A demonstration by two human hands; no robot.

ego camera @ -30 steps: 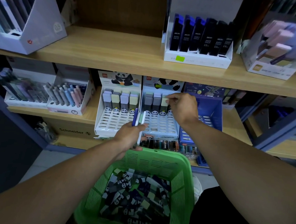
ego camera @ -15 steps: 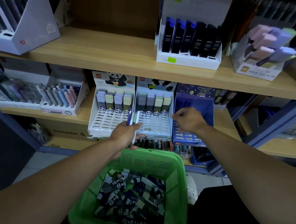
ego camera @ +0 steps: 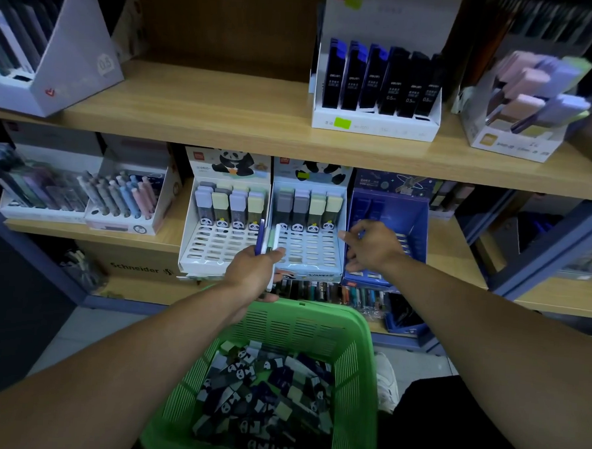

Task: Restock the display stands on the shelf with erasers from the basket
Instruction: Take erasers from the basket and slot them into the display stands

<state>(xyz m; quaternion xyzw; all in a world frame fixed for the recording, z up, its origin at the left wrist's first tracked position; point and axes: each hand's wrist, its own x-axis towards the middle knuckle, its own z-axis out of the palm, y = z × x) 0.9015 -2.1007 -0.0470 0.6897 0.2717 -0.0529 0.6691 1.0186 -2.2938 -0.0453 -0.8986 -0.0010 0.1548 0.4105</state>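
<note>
From the head view, my left hand (ego camera: 256,268) grips a small fan of erasers (ego camera: 269,240) upright, a blue one, a green one and a white one, their tips standing in front of the seam between the two panda display stands. My right hand (ego camera: 372,247) hovers empty between the right-hand panda stand (ego camera: 306,225) and the blue stand (ego camera: 388,229), fingers loosely spread and holding nothing. The left-hand panda stand (ego camera: 224,220) has one row of four erasers at the back; so does its neighbour, and the slotted fronts of both are bare. The green basket (ego camera: 362,365) sits below my forearms, still heaped with panda-sleeved erasers.

What could go wrong, as I judge it: my left grip is on the lower ends only, so pulling one eraser out with the right hand could loosen the others and send them down behind the basket onto the floor. A careless push into a slot might also tip the standing row backward (they look upright but lean on nothing I can see). Mixing colours across columns is another risk in this dim light.

Readable writing: "Schneider" on the brown carton (ego camera: 127,267) under the shelf, and "0.5" on the dark lead boxes (ego camera: 381,81) on the upper shelf. The panda header print is too small to read.
</note>
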